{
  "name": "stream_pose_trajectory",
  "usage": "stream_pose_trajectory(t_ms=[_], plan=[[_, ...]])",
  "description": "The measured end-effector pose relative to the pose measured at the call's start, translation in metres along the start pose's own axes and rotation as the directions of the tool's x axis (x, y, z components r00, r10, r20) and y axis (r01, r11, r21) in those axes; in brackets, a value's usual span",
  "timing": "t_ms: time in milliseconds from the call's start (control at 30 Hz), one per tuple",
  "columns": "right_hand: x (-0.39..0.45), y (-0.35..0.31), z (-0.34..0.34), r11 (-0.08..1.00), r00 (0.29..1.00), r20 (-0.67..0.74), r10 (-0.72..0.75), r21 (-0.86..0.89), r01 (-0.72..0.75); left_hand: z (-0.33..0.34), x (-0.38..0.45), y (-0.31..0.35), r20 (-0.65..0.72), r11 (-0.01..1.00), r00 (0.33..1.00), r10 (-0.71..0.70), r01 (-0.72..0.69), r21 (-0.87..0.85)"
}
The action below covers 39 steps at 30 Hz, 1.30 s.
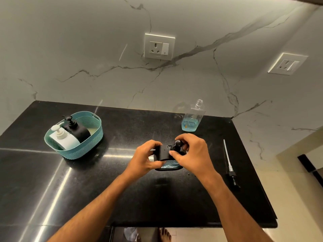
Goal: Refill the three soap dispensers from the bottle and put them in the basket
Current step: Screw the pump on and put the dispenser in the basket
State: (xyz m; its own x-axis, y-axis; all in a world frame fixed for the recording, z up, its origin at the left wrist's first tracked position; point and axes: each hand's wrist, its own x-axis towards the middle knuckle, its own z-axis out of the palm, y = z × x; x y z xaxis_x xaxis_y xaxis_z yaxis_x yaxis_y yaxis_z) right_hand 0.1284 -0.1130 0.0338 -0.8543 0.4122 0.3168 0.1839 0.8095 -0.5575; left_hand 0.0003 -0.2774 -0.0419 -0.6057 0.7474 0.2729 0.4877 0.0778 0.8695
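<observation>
Black counter (122,189) carried teal basket (90,142) far-left, refill bottle (192,117) far-right, pump tube (229,161) right, dispenser (166,154) probably resting centre.

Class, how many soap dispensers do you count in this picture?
3: a white dispenser and a black dispenser in the teal plastic basket; another black dispenser held by both hands on the counter.

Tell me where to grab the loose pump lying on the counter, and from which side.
Grip the loose pump by its black head at the near end, coming from above. It lies flat on the counter, and the thin tube pointing toward the wall offers little to hold.
</observation>
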Motion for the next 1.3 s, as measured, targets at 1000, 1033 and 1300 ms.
stream_pose_trajectory(t_ms=[1000,1033,1300], plan=[[-0.001,0.005,0.006,0.949,0.981,-0.099,0.168,0.286,-0.134,-0.001,0.011,0.005,-0.05,1.0,0.999,0.01,-0.009,0.015],[0.0,0.005,0.006,0.949,0.981,-0.096,0.17,0.284,-0.137,0.0,0.011,0.005,-0.047,1.0,0.999,0.013,-0.012,0.015],[0.004,0.002,0.005,0.967,0.994,-0.052,0.092,0.244,-0.077,-0.005,0.011,0.005,-0.05,0.999,0.998,0.037,-0.035,0.034]])
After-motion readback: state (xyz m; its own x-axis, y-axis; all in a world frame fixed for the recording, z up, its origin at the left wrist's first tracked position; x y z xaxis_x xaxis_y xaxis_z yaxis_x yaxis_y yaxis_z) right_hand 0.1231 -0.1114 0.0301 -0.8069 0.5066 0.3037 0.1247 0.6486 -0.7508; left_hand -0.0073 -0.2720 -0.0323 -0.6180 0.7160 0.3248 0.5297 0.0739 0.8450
